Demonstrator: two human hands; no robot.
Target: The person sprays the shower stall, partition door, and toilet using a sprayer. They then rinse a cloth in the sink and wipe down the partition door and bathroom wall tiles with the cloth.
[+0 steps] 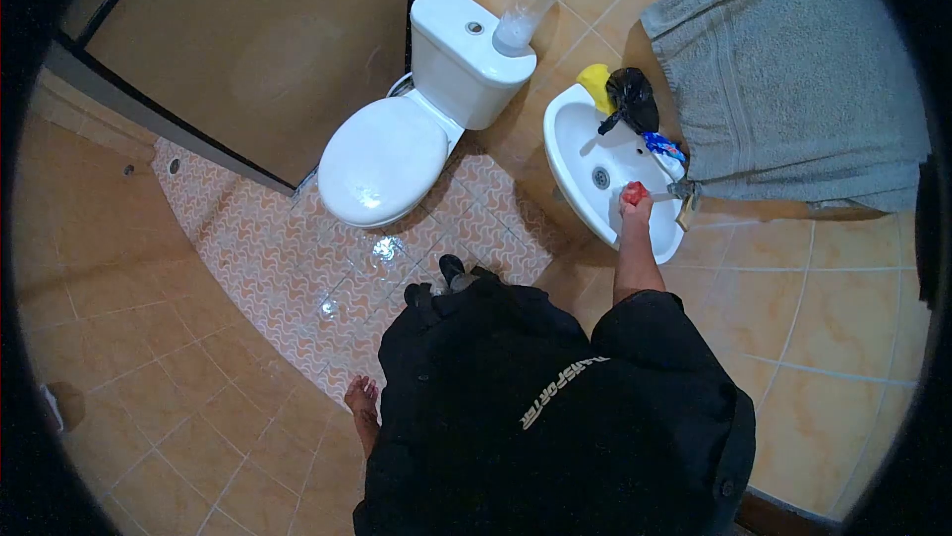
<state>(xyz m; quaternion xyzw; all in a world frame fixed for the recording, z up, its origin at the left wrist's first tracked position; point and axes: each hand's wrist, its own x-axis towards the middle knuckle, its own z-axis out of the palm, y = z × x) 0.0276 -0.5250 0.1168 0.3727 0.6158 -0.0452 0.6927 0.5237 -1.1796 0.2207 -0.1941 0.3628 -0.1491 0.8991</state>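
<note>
My right hand [636, 205] is over the white washbasin [567, 154], closed around a small red object [634, 193] near the drain and just left of the metal tap [683, 190]. Down at my left side hangs my left hand [362, 395], its fingers apart and nothing in it. Along the basin's back edge lie a yellow item [596, 87], a black plastic bag [633, 100] and a blue patterned packet [663, 147].
A white toilet [385, 161] with its lid down stands left of the basin. A clear bottle [534, 2] with a blue cap is on its tank. Grey towels [793, 80] hang at the right. A dark-framed panel [258, 50] is at the upper left.
</note>
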